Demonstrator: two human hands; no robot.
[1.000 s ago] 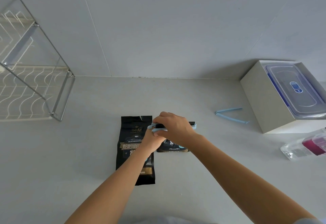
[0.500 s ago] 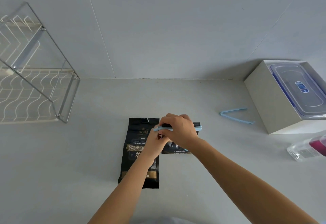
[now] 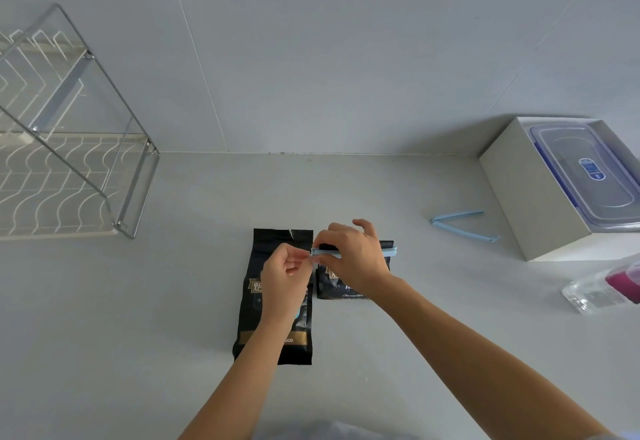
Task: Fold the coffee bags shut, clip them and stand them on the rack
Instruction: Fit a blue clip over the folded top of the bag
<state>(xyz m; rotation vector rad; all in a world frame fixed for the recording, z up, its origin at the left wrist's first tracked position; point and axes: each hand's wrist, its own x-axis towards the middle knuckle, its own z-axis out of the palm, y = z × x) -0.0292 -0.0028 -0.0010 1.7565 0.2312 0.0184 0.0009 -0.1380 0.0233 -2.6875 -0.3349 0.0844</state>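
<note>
Pinching the light-blue sealing clip [image 3: 390,251] on the folded coffee bag [image 3: 349,289]: right hand [image 3: 353,256] arched over its middle, left hand [image 3: 285,275] nipping its left end. Second coffee bag [image 3: 273,335] lies flat under left wrist, top unfolded. Right palm hides most of clip; can't tell if latched.

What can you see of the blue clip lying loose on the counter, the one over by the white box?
The loose blue clip is a slim, pale blue bag clip, plastic by its look. It lies flat on the grey counter, open in a narrow V: two long thin arms joined at the left end, spreading toward the right. It sits just left of the white box, beyond and to the right of the hands. Nothing but the counter touches it.
</note>
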